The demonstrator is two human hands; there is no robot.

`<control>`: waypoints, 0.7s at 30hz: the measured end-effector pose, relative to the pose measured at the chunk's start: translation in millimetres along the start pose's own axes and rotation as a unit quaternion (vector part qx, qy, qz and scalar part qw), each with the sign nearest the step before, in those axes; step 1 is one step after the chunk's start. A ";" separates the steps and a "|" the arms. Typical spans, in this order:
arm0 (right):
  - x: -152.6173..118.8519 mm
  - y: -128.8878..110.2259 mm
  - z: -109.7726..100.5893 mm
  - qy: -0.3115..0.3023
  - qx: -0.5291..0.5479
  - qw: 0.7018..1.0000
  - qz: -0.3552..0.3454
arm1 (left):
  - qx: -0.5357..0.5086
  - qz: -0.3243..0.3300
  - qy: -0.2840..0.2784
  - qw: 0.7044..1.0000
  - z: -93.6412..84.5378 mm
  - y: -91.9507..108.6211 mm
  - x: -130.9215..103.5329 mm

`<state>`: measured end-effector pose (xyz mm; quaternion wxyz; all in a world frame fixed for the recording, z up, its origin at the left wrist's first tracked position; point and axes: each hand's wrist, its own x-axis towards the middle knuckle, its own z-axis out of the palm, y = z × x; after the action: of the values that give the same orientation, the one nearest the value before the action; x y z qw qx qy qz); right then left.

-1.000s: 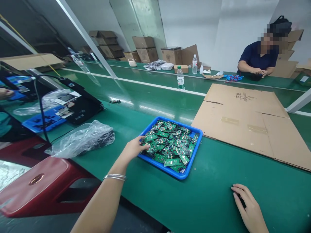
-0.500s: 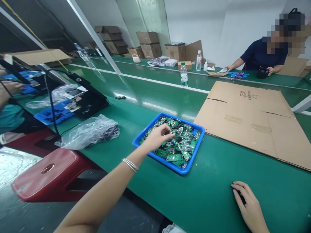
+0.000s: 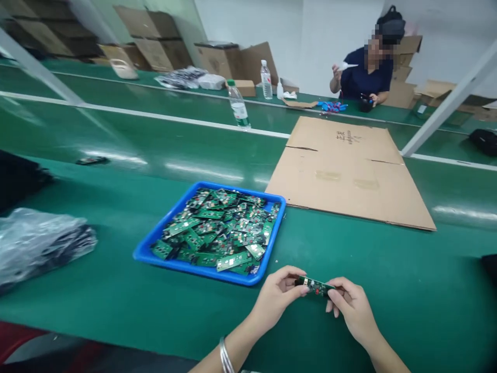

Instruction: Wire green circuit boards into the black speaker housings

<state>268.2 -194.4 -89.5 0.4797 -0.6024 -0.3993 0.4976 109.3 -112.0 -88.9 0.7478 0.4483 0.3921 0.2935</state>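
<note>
A small green circuit board [image 3: 316, 286] with a red part and other components is held level between both hands, in front of me over the green table. My left hand [image 3: 279, 290], with silver bangles at its wrist, pinches the board's left end. At the opposite end, the thumb and fingers of my right hand [image 3: 349, 305] are closed on it. To the left of my hands sits a blue tray [image 3: 254, 280], heaped with similar green circuit boards [image 3: 212, 228] lying in a jumble.
Beyond the tray lies a flat cardboard sheet [image 3: 341, 171]. A clear plastic bag [image 3: 42, 243] with dark contents is at the left. A bottle [image 3: 238, 106] stands near the white rail. Across the table a person [image 3: 363, 72] holds a white nozzled bottle.
My left hand has moved from the tray to the right with a circuit board, and my right hand has come up to grip its other end. The view has turned right.
</note>
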 end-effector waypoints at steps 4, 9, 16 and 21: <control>-8.1 -7.1 3.4 0.023 0.101 0.995 -0.005 | -0.036 -0.013 0.034 0.999 2.5 14.5 -8.5; -16.9 -12.1 5.9 0.028 0.110 0.993 -0.016 | -0.060 -0.037 0.047 0.996 6.3 18.0 -20.2; -14.5 -2.3 6.8 0.031 0.158 0.986 -0.030 | -0.098 -0.013 -0.019 0.995 7.0 20.2 -28.7; -14.5 2.9 7.8 0.016 0.169 0.985 -0.012 | -0.081 0.009 -0.015 0.997 9.2 19.7 -28.7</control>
<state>257.9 -207.5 -89.6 0.5871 -0.5156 -0.3090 0.5422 100.5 -130.3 -59.2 0.7846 0.3946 0.3515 0.3244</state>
